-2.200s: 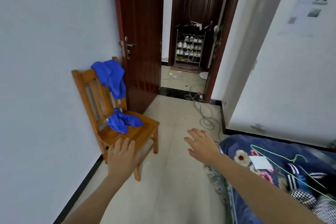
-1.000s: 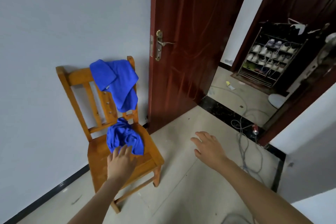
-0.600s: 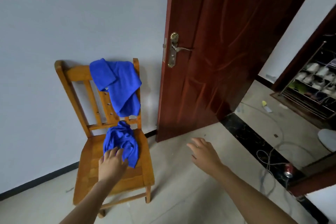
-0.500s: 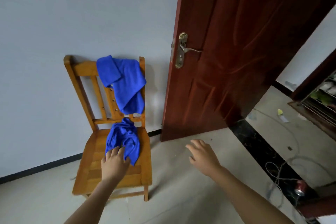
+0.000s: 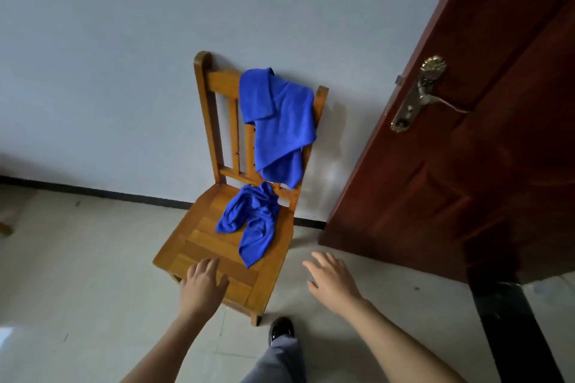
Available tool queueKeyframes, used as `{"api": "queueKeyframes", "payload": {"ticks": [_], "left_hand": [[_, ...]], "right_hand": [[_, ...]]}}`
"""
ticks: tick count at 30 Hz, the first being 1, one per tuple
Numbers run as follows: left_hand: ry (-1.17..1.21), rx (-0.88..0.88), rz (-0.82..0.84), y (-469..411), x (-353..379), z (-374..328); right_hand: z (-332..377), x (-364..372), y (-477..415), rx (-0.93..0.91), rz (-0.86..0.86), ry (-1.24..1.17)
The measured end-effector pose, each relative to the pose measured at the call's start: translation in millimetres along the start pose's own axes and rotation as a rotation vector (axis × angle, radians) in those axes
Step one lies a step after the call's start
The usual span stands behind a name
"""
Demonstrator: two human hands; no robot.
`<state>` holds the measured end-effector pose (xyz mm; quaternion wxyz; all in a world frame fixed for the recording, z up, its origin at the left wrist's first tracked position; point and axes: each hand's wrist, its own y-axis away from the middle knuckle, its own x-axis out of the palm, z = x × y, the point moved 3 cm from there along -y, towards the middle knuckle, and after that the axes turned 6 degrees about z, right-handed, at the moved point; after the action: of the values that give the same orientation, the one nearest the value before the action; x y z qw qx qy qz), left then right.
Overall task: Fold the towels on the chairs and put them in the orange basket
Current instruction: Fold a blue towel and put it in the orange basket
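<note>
The left grip (image 5: 202, 286), lower centre, hovers at the front edge of the chair (image 5: 199, 242), fingers loose and spread, holding nothing; whether it touches the wood is unclear. The right grip (image 5: 334, 281), just right of the seat, is equally slack and empty, probably readied to gather cloth. The seat towel (image 5: 253, 221) lies crumpled just above both grips. The back towel (image 5: 280, 124) drapes over the backrest, centre frame. No basket shows.

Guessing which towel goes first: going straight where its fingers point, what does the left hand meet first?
Probably the crumpled towel on the chair seat, ahead of the left hand; depth is unclear.
</note>
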<state>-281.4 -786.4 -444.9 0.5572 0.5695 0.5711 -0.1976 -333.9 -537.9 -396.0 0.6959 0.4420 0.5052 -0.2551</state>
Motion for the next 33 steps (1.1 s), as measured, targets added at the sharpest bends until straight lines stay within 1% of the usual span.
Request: {"api": "queueKeyframes", "payload": {"ticks": [2, 4, 6, 8, 11, 14, 17, 21, 24, 28, 31, 33], "left_hand": [[0.064, -0.092, 0.004, -14, 12, 3], [0.118, -0.167, 0.053, -26, 24, -1], [0.174, -0.233, 0.119, -29, 39, -9], [0.206, -0.278, 0.154, -39, 47, -19], [0.234, -0.298, 0.184, -64, 44, -34], [0.256, -0.328, 0.182, -78, 38, -42], [0.286, -0.376, 0.161, -85, 36, -43], [0.343, -0.462, 0.146, -87, 48, -46], [0.383, -0.538, 0.139, -99, 75, -51], [0.515, -0.621, 0.117, -137, 116, -53], [0.607, -0.678, 0.099, -159, 149, -55], [0.633, -0.698, 0.048, -170, 163, -53]], "right_hand": [[-11, -5, -24, -0.009, 0.017, 0.005], [-27, -6, -41, -0.03, 0.033, 0.026], [-36, -6, -51, -0.058, 0.148, -0.028], [-49, -5, -71, -0.096, 0.167, 0.012], [-60, -15, -105, -0.106, 0.159, -0.027], [-61, -13, -127, -0.145, 0.201, -0.01], [-58, -8, -151, -0.212, 0.285, 0.008], [-50, -1, -188, -0.341, 0.308, 0.032], [-42, 22, -225, -0.461, 0.345, 0.041], [-39, 71, -280, -0.54, 0.386, 0.127], [-37, 105, -309, -0.614, 0.344, 0.141], [-34, 125, -326, -0.647, 0.337, 0.218]]}}
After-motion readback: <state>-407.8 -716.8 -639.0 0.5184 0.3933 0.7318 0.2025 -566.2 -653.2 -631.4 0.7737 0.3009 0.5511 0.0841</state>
